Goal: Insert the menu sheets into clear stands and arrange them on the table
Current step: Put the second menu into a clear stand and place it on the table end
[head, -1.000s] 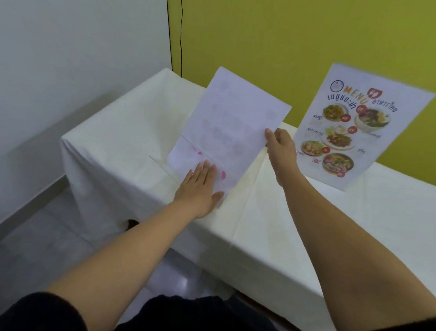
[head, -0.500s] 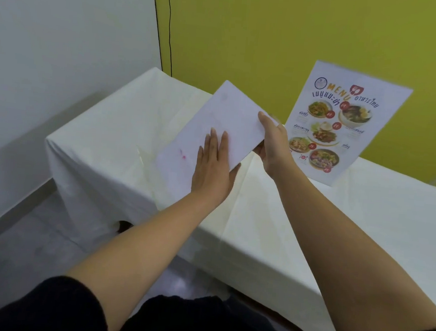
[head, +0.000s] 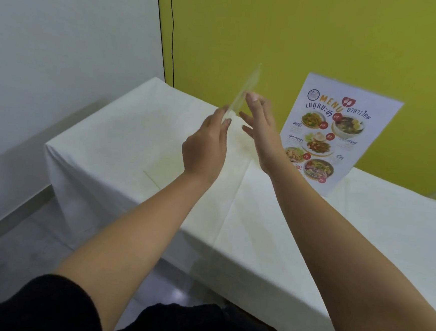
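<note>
Above the white-clothed table (head: 104,140) I hold a clear stand with a menu sheet (head: 247,88), turned edge-on so it shows only as a thin slanted strip. My left hand (head: 205,148) pinches its lower end. The spread fingers of my right hand (head: 264,132) touch its right side, one fingertip on the edge. A second stand with a colourful menu (head: 339,133) stands upright at the back of the table, just right of my right hand, facing me.
A yellow wall (head: 326,30) rises directly behind the table, and a white wall (head: 65,35) runs along the left. The table's left end and front edge drop to a grey floor (head: 23,241). A crease runs down the cloth under my hands.
The stand with the sheet has been lifted off the cloth and turned from flat-facing to edge-on. My left hand moved from pressing on the sheet to pinching its lower end.
</note>
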The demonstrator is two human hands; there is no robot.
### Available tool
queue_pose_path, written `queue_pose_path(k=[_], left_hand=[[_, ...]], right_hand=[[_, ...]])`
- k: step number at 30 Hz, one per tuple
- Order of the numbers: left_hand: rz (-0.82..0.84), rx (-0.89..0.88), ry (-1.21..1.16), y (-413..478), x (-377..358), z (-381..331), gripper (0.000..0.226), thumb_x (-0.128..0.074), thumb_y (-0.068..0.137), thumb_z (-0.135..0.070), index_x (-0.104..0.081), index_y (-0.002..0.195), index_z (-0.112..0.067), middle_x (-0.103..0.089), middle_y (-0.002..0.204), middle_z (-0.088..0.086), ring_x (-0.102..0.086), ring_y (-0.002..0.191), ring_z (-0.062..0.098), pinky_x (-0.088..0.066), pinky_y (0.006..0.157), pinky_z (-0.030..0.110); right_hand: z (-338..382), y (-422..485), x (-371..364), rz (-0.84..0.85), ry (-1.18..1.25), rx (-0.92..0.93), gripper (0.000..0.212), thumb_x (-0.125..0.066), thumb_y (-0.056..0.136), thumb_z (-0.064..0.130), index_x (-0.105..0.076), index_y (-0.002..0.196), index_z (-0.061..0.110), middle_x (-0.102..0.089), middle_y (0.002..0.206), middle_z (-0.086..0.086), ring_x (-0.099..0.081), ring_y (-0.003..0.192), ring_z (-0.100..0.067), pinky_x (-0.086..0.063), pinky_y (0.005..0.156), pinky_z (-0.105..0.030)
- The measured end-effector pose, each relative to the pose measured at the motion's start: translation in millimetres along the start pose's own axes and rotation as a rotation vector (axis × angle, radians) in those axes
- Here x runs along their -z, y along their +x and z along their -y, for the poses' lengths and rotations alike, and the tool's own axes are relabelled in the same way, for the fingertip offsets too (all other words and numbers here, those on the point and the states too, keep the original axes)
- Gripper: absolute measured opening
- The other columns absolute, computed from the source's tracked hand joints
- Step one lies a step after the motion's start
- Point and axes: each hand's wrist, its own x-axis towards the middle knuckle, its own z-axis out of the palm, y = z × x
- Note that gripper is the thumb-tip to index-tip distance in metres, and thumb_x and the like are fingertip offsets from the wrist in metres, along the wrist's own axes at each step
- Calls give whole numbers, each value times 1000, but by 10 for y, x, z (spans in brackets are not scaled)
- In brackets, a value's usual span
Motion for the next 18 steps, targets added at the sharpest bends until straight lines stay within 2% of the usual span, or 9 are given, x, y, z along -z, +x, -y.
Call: queue_pose_path(k=[1, 3, 5, 8, 11, 13, 16, 18], left_hand=[[-23, 6, -41, 45, 8, -14, 33, -45, 104, -27, -61, 128, -10, -73, 108, 5, -68, 81, 36, -45, 59, 32], [-38, 17, -127, 114, 20, -26, 32, -47, 103, -29, -61, 119, -5, -74, 102, 7, -68, 81, 35, -52, 61, 34], [-37, 59, -204, 165, -10, -44, 32, -47, 103, -33, -57, 113, -4, -73, 99, 8, -69, 81, 34, -57, 64, 40], [-34, 146, -274, 209, -72, -19, 35, -47, 102, -37, -52, 110, -4, -73, 98, 11, -70, 80, 35, -59, 61, 43], [-10, 202, -288, 193, -105, 41, 38, -47, 101, -40, -51, 111, -4, -73, 103, 10, -71, 82, 33, -60, 63, 45], [12, 220, -282, 163, -99, 103, 38, -47, 101, -41, -51, 114, -5, -73, 108, 7, -72, 83, 31, -60, 64, 44], [35, 219, -266, 133, -82, 226, 35, -47, 102, -37, -48, 117, -5, -72, 112, 6, -72, 83, 29, -61, 64, 40], [41, 196, -270, 165, -81, 325, 31, -44, 103, -36, -38, 120, -10, -70, 116, 6, -72, 83, 26, -60, 61, 35]], right_hand=[[-39, 0, 17, 9, -67, 31, 47, -45, 98, 54, -45, 140, 33, -47, 147, 14, -49, 132, -7, -35, 112, -34], [-152, -1, 74, 26, -226, 64, 61, -46, 97, 54, -27, 153, 37, -28, 160, 16, -33, 142, -3, -27, 111, -27], [-316, 15, 199, 22, -390, 92, 74, -50, 94, 57, -13, 156, 40, -16, 164, 16, -21, 150, -7, -25, 116, -33], [-571, 38, 376, -26, -658, 158, 91, -55, 87, 63, -1, 157, 40, -7, 167, 5, -8, 154, -14, -27, 118, -46], [-731, 26, 495, -54, -891, 148, 97, -53, 80, 72, 4, 154, 45, 4, 167, -6, -16, 153, -28, -40, 106, -57], [-804, 9, 523, -43, -958, 123, 99, -57, 80, 69, 4, 154, 46, 9, 166, -9, -29, 148, -33, -47, 99, -57], [-857, 20, 502, -21, -971, 109, 98, -62, 83, 62, 3, 155, 45, 11, 166, -12, -42, 140, -37, -47, 100, -55], [-847, 44, 453, -20, -961, 107, 97, -63, 85, 58, 3, 155, 43, 8, 166, -12, -46, 137, -38, -47, 101, -53]])
